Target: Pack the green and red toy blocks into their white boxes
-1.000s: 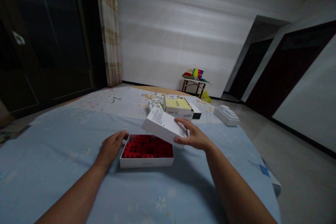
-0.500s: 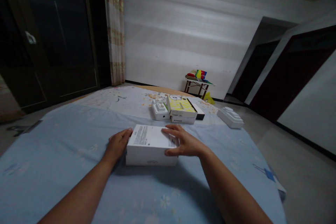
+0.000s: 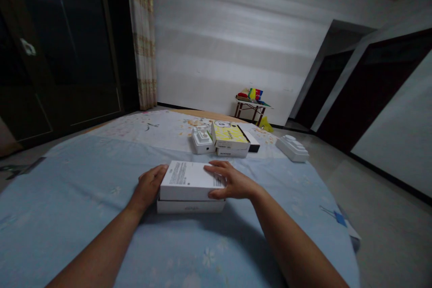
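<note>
A white cardboard box [image 3: 187,175] with small print on its top lies in front of me on the cloth. Its upper part sits raised a little, and a dark seam separates it from the lower part [image 3: 189,207]. My left hand [image 3: 148,184] presses against the left side, its fingertips partly hidden behind the box. On the right, my right hand [image 3: 232,180] grips the upper part, with fingers across the top and the thumb at the front face.
Beyond the box lie a yellow-and-white box [image 3: 229,134], a white moulded tray [image 3: 202,140], a black-sided white box [image 3: 253,142] and another white moulded piece [image 3: 293,147]. A floral blue tablecloth [image 3: 101,198] covers the table. A small side table [image 3: 251,104] stands by the wall.
The upper part of the white box has risen from the lower part, opening a seam along the front. Both hands keep their places on the box. The view has shifted slightly.
</note>
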Motion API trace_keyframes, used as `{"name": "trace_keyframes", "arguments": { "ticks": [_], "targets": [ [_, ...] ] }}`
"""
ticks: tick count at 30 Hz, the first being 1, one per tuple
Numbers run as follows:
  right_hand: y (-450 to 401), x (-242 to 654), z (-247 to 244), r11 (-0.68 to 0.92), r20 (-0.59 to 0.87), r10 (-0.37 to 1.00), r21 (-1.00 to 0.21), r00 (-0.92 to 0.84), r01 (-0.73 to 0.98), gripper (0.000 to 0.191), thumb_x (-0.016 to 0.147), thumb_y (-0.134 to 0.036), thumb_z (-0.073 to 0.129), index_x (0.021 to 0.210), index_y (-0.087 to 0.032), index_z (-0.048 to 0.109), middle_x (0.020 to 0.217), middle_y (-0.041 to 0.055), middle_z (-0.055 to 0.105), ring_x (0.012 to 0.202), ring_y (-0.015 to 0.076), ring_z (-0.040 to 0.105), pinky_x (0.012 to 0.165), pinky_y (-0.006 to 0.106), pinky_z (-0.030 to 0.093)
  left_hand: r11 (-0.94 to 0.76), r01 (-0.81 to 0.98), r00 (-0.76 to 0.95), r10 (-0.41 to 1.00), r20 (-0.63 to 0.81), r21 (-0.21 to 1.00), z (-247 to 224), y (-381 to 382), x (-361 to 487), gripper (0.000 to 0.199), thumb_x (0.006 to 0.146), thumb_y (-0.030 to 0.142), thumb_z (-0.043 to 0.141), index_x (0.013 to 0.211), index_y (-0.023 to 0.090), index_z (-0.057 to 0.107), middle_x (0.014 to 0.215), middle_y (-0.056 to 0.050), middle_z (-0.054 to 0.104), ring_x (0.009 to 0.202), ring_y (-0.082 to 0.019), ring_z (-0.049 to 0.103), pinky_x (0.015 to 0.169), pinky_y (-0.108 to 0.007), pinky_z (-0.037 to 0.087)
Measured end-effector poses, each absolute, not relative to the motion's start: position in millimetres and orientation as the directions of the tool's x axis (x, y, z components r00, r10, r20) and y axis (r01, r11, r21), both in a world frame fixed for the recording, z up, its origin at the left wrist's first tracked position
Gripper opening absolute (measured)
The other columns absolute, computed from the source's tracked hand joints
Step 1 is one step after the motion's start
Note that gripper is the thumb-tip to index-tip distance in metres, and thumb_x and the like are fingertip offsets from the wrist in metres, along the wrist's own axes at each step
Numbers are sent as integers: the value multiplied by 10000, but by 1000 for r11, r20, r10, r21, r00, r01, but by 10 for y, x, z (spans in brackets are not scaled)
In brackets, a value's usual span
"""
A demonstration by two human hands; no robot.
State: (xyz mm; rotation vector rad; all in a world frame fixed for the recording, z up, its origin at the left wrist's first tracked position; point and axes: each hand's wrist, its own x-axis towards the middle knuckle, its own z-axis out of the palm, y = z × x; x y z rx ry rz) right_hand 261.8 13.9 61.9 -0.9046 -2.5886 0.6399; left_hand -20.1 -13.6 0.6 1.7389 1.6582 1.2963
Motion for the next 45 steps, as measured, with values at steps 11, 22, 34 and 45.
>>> {"name": "trace_keyframes", "arguments": {
  "ticks": [11,22,34,45],
  "targets": [
    [164,2612,643,687,107,654,-497,-749,530,820,652,-522,712,1367,-269,402,1440,106,333,1318,305,293,1084,462,236,-240,415,-120,942,314,878,106,-190,-162,575,807,598,341,1051,176,646,1119,-52,675,1072,-240,578,973,-320,405],
    [283,2855,587,587,206,689,-722,-695,367,1075,567,-525,769,1440,-297,185,1515,73,187,1381,250,183,1118,445,171,-175,331,-150,961,234,927,152,-205,-142,482,745,559,477,1002,188,646,1095,-54,686,1078,-272,575,929,-338,457],
    [295,2842,307,440,25,676,-816,-736,376,1457,362,-425,868,1444,-261,-95,1521,150,105,1362,293,231,1097,418,243,-147,311,-216,951,220,939,107,-132,-260,487,771,593,391,929,232,680,1034,-27,714,1054,-266,603,1006,-398,402],
    [229,2887,270,498,131,743,-764,-656,411,1291,398,-380,864,1453,-302,125,1478,92,265,1301,307,331,1016,412,390,-116,337,-300,928,223,934,41,-74,-311,427,739,635,398,799,331,692,894,51,742,1004,-284,625,1031,-489,374]
  ]
}}
